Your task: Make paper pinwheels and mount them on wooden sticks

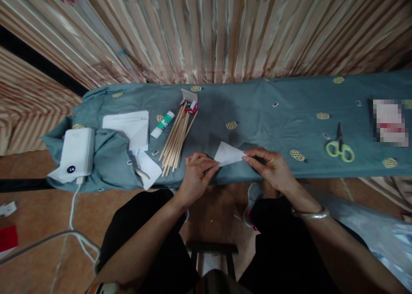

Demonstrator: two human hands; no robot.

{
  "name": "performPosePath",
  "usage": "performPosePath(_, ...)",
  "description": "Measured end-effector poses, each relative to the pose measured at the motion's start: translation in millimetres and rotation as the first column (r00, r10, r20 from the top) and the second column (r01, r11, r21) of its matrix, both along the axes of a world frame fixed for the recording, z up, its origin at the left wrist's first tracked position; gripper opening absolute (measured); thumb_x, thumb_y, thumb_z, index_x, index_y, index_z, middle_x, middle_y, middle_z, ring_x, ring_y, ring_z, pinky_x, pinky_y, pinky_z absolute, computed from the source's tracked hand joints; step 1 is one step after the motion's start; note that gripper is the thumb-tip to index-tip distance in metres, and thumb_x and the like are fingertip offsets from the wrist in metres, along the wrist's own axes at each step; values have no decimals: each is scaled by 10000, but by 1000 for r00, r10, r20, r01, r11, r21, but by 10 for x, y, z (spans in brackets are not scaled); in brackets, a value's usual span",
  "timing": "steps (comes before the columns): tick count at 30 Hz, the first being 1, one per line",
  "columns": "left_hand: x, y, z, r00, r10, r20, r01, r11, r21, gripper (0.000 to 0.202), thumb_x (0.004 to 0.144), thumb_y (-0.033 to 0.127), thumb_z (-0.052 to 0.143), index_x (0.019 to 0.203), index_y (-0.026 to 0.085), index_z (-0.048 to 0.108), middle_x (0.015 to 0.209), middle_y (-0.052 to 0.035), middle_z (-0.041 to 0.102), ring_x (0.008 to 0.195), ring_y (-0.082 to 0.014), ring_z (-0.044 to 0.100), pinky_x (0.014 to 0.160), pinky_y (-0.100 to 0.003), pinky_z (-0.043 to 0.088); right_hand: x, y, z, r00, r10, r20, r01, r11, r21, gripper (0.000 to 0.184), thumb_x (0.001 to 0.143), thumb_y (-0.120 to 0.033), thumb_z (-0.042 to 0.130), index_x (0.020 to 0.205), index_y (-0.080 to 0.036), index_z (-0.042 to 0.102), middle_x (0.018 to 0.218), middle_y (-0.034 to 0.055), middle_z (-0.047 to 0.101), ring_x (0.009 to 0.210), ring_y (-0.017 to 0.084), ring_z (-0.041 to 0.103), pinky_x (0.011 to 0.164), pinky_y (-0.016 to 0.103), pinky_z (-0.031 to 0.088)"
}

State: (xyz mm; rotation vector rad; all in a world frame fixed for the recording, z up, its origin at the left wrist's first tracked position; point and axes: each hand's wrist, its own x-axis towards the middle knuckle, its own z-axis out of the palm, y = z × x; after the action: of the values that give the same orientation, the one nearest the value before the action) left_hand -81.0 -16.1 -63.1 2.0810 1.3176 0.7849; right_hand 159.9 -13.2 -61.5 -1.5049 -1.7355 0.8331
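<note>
Frame centre: we hold a white paper triangle [229, 153] | left hand [197, 174], right hand [273, 167]: pinched closed on it | centre-left: wooden sticks [177, 143]

White power bank [77, 150], cable [72, 210]; pleated curtain [222, 32]

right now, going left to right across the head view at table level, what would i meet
White device, stack of white sheets, glue stick, wooden sticks, left hand, triangular white paper, right hand, scissors, blurred-out item.
</note>
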Motion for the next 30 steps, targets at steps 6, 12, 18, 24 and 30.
performPosePath(6,-2,16,-7,999,4,-47,-5,1000,-22,207,930,318,560,962,215,737,858,-33,725,909,-205,577,851,-403,365,-52,105,-26,997,-50,-58,46,996,-76,224,794,-408,677,907,-222,732,821,20,756,757,203,698,716,337,550)
performPosePath(12,2,-14,29,991,23,-129,-18,999,45,408,936,313,535,1327,199,531,1060,-64,708,1019,-229,578,884,-404,396,-94,168,-53,996,-92,15,93,993,-74,238,771,-384,692,945,-227,729,794,23,756,728,206,696,691,341,542)
performPosePath(18,136,-126,70,905,-238,-352,339,903,263,423,979,207,360,1392,153,430,1501,-127,438,1445,-241,291,1143,-493,244,-114,200,-62,994,-70,78,75,995,-66,236,787,-367,670,967,-224,721,799,22,750,726,206,691,686,331,532)
performPosePath(24,210,-174,-52,865,-276,-419,373,912,169,485,985,295,366,1420,82,361,1518,-166,400,1469,-259,254,1191,-519,205,-130,211,-41,987,-76,141,89,992,-92,239,792,-359,666,979,-223,726,834,35,754,745,211,692,703,329,533)
performPosePath(30,194,-162,-111,874,-269,-404,353,924,147,521,979,311,384,1445,87,316,1532,-192,363,1476,-262,233,1177,-510,259,-165,234,-30,984,-81,157,96,991,-95,239,788,-363,665,975,-227,729,857,40,755,745,216,689,709,342,534)
